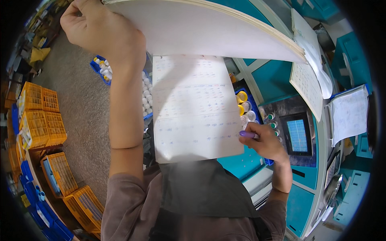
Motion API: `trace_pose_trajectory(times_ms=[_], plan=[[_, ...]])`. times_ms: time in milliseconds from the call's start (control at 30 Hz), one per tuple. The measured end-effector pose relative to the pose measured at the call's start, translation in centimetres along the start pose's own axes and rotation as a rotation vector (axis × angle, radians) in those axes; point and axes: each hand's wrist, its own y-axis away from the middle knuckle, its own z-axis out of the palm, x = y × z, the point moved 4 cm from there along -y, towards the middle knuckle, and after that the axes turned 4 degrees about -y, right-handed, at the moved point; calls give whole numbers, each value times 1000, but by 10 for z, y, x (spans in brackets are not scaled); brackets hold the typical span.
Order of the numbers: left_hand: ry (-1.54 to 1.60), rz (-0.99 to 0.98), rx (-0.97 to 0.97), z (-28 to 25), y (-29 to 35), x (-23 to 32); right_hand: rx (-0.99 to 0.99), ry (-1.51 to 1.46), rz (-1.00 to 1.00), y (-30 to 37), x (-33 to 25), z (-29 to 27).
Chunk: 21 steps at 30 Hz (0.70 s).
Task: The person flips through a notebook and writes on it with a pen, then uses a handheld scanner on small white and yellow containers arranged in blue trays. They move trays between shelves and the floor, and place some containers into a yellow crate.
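Note:
In front of my body a handwritten sheet (197, 108) lies below a thick white pad of pages (209, 30), which is tilted up toward me. My left hand (100, 32) reaches to the upper left corner of that pad, with its fingers curled at the edge; the fingertips are partly hidden. At the sheet's lower right side my right hand (265, 142) grips a purple pen (249, 134), its tip close to the written lines. A shadow crosses the sheet's upper left part.
On the right is a teal machine with a screen (298, 135) and round green buttons (272, 121). A blue bin (251, 100) holds yellow and white round pieces. Orange crates (40, 114) and blue bins (36, 205) stand at left. Papers (348, 114) hang at far right.

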Motion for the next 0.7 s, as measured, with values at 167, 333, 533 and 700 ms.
trace_pose_trajectory(times_ms=[167, 333, 533, 700], plan=[[2, 23, 18, -2, -1, 5, -34, -295, -81, -2, -20, -21], [-76, 39, 79, 29, 23, 23, 280, -1163, -141, -10, -38, -32], [-61, -64, -1, 37, 22, 32, 49, -1280, -518, -36, -74, -40], [58, -32, -97, 18, 15, 18, 71, -1420, -591, -45, -81, -41]])
